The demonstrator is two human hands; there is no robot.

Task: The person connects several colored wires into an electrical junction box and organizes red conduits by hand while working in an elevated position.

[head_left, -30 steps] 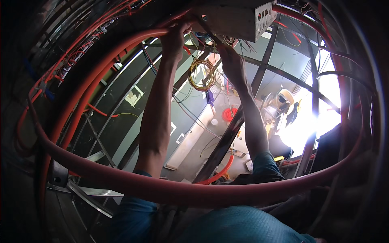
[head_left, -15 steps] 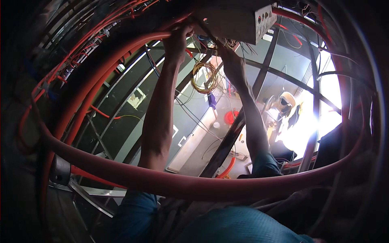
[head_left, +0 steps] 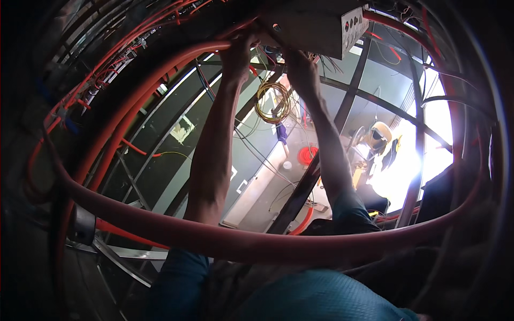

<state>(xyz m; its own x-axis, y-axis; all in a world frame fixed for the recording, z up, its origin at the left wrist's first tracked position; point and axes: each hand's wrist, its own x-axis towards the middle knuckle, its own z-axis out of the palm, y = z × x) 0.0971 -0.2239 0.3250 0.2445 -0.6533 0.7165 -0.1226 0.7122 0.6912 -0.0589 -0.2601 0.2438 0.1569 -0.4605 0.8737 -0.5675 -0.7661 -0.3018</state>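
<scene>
Both my arms reach up toward a grey metal box overhead, which has round holes in its end face. My left hand is closed beside the end of a thick red conduit; what its fingers grip is hidden. Just under the box's lower edge, my right hand is curled among thin loose wires. Its fingertips are out of sight behind the hand. Between my forearms hangs a coil of yellow wire.
A large red tube curves across in front of my body. Dark metal bars form a frame around me. Far below lie a red coil and a pale helmet-like object. Bright light enters at right. Orange conduits run along the upper left.
My right hand has shifted slightly up and left, closer to the box's edge. My left hand stays by the conduit. The whole view has shifted a little.
</scene>
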